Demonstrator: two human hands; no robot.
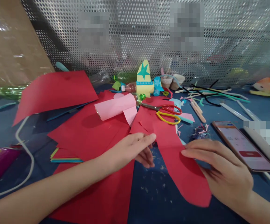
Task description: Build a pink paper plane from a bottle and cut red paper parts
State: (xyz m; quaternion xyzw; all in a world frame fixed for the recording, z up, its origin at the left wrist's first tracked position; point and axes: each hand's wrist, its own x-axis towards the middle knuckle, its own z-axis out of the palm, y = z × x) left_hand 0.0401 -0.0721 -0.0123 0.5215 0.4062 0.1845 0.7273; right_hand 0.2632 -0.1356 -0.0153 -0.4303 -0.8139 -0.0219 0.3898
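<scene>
A long red paper strip with a rounded near end (183,174) slants across the middle of the view. My right hand (221,168) pinches its right edge between thumb and fingers. My left hand (137,147) is at the strip's upper left edge, thumb and fingertips near the paper; whether it grips the edge is hard to tell. Just beyond lie scissors with red and yellow handles (169,114). A bottle wrapped in pink paper (116,106) rests on red sheets (85,133) left of the scissors.
A yellow paper-covered bottle with a teal star (144,82) sits at the back before a perforated metal panel (130,37). A phone (244,146) lies at right, pipe cleaners (214,95) behind it. A purple object (2,161) and white cable (31,155) are at left.
</scene>
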